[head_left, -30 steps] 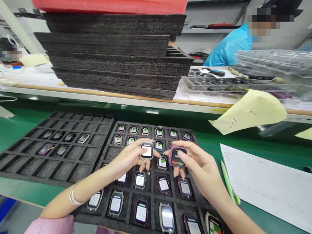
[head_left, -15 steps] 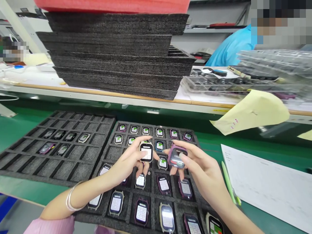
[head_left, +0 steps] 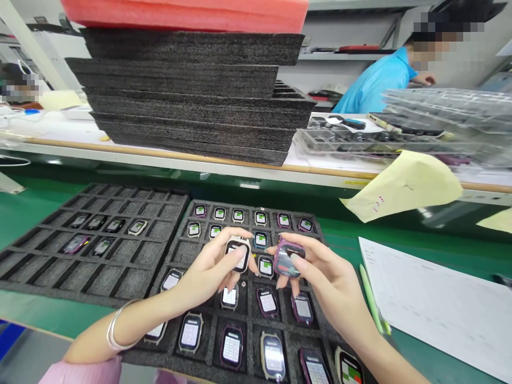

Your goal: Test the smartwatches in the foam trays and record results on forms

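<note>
My left hand (head_left: 214, 264) is closed around a cream-framed smartwatch (head_left: 236, 255), its thumb lying on the lit screen. In my right hand (head_left: 316, 261) is a purple-framed smartwatch (head_left: 286, 260), gripped by its edges with the thumb over the glass. Both are held above a black foam tray (head_left: 188, 250) whose pockets hold several smartwatches without straps. Many of these have lit white or green-patterned screens, such as a purple one (head_left: 232, 346) near the front and a blue one (head_left: 261, 239) just behind my hands.
To the left lies a second foam tray (head_left: 132, 280) with several watches. A foam stack (head_left: 192, 101) under a red sheet (head_left: 184, 13) stands on the shelf. At right are paper sheets (head_left: 436, 298), a green pen (head_left: 371, 298) and clear plastic trays (head_left: 440, 114). A person in blue (head_left: 372, 80) is behind.
My left thumb has moved across the cream watch's screen, and that watch has tilted slightly. The purple watch stays in my right hand. The view shifted a little; the person in blue shows more.
</note>
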Demonstrator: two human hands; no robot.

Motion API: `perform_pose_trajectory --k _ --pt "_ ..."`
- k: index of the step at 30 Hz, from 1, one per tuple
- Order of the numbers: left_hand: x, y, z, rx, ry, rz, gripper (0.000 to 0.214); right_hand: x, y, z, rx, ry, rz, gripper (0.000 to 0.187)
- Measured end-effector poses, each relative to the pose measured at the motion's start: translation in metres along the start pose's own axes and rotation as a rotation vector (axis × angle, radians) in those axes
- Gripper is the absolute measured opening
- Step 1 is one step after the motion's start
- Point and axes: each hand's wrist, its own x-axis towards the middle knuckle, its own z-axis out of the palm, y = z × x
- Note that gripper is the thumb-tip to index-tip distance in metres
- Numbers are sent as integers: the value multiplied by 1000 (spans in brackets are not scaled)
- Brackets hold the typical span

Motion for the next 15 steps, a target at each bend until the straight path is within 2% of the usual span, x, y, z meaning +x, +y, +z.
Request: perform_pose_trajectory --k 5,11,13,15 --pt "-4 5 0 -132 -46 -71 46 0 -1 -1 4 -2 13 31" --pt "-10 7 -2 -138 -67 -101 53 -1 -4 4 -7 44 29 26" --pt "-12 7 -2 -126 -62 -94 52 -8 -8 6 19 11 32 23" --pt "-13 8 -1 -110 -61 -97 50 -21 -16 7 72 -82 26 26"
